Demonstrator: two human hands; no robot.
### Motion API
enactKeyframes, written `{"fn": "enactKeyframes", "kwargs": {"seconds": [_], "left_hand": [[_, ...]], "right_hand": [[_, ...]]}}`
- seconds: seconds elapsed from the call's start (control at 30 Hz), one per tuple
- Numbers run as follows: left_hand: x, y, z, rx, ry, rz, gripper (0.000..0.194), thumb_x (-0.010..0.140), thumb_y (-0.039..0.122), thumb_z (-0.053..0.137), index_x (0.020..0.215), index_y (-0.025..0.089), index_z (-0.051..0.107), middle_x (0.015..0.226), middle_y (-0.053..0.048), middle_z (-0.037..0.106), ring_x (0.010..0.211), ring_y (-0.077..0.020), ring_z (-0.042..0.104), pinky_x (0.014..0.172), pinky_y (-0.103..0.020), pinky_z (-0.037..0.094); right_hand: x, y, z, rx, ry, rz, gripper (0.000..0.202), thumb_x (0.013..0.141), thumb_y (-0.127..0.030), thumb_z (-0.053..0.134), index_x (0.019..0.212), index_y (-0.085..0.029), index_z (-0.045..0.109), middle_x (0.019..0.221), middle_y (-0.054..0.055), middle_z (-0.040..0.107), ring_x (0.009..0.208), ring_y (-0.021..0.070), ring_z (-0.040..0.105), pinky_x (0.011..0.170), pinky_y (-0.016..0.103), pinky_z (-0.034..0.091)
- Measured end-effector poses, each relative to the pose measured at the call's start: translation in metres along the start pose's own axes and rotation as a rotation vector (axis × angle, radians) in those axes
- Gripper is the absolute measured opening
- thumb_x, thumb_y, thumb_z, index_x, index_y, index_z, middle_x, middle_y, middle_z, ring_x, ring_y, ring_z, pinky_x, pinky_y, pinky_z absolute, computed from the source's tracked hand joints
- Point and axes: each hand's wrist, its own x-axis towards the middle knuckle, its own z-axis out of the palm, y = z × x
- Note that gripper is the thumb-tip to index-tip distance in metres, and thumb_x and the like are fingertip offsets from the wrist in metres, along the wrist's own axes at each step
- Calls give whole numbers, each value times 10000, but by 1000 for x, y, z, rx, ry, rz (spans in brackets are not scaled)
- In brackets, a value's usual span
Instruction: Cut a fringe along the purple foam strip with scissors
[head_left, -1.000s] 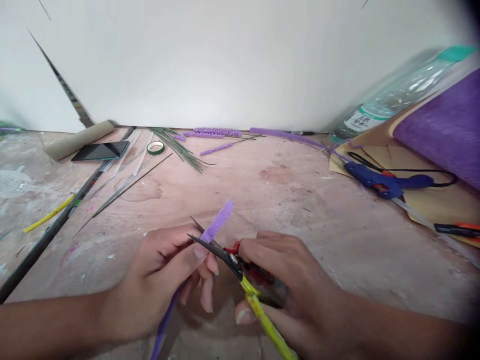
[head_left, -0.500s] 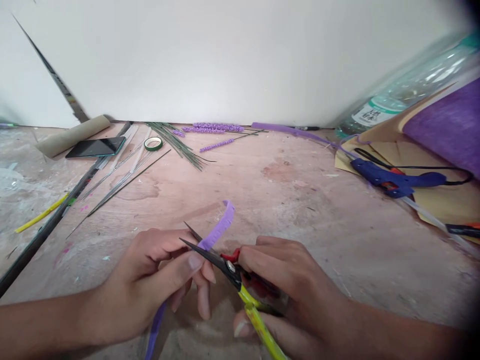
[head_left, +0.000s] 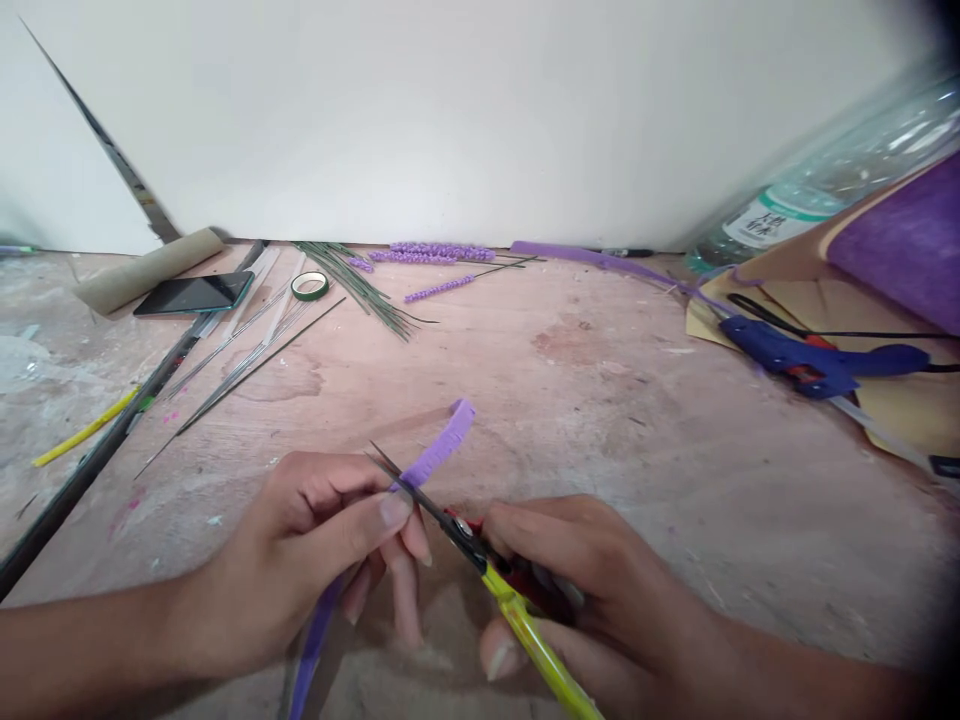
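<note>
Between thumb and forefinger, my left hand [head_left: 330, 530] pinches a narrow purple paper strip [head_left: 441, 452]. One end of the strip curls up past the fingertips, and its edge looks notched; the other end hangs below the hand. My right hand [head_left: 592, 580] grips scissors [head_left: 469, 540] with black blades and handles in yellow and red. The blades lie nearly closed across the strip, just by my left thumbnail. Part of the handles is hidden behind the right fingers.
Along the white wall lie purple beaded stems [head_left: 431, 253], green wires [head_left: 367, 290], green tape [head_left: 310, 286], a phone [head_left: 195, 293] and a cardboard tube [head_left: 150, 270]. To the right are a blue glue gun [head_left: 795, 360], a plastic bottle [head_left: 780, 215] and a purple roll [head_left: 900, 240].
The scissor blades have come closer together across the strip. My right hand has shifted slightly right and down, while my left hand keeps its pinch. The view has turned slightly.
</note>
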Motion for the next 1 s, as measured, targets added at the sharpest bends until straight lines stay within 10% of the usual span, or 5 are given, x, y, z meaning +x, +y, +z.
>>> {"fn": "enactKeyframes", "kwargs": {"seconds": [0.7,1.0], "left_hand": [[5,-7,-4,-263,-12,-25,203,921,296,658,853,135,761,676,-64,768,639,-145,690,658,-230,512],[4,2,-3,31,53,134,256,972,229,573,800,181,756,668,-11,750,663,-138,675,715,-238,484]], "right_hand": [[5,1,0,325,-39,17,415,966,-570,565,905,-177,684,735,-20,544,614,108,430,560,236,351],[-2,4,0,-91,66,-35,355,907,-421,680,729,-185,482,629,-74,386,545,85,342,519,231,267]]}}
